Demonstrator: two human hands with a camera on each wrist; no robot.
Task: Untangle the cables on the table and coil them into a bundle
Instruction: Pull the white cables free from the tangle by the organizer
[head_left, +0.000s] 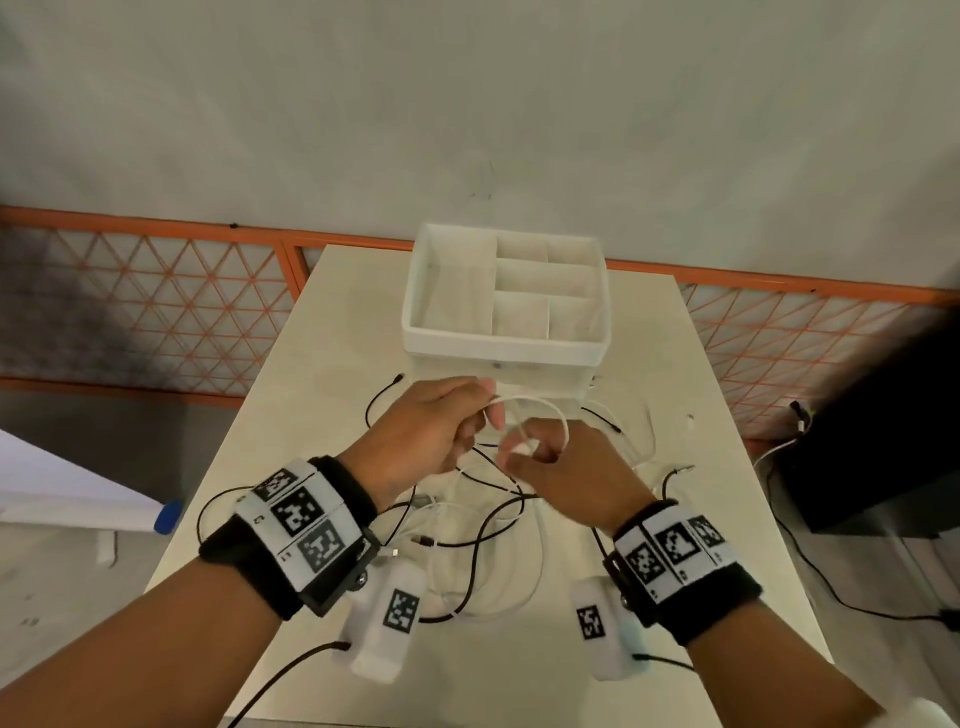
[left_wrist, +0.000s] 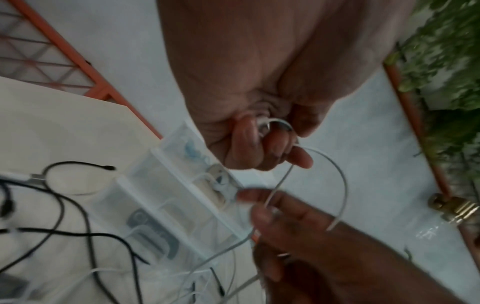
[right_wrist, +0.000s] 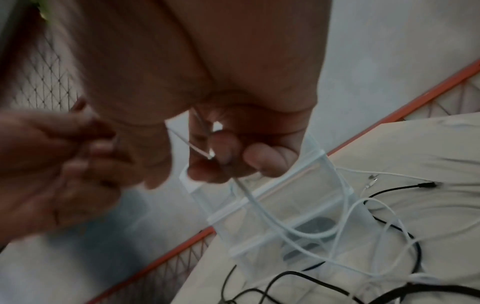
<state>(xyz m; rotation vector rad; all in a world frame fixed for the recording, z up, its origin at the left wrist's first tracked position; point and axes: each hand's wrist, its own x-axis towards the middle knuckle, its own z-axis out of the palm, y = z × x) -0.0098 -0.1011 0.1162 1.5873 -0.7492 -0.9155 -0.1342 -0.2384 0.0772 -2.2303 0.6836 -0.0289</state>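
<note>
- Currently, a thin white cable is pinched by the left hand and the right hand, raised just in front of the white divided plastic organiser box.
- Light and limp, it is best gripped near its plug.
- Black cables lie tangled below on the cream table, nearer than the box.

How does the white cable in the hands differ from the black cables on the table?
The white cable is lifted and held in a loop by the left hand and right hand; the black cables lie loose on the table, untouched. One is white, the others black. All are thin and flexible.
</note>
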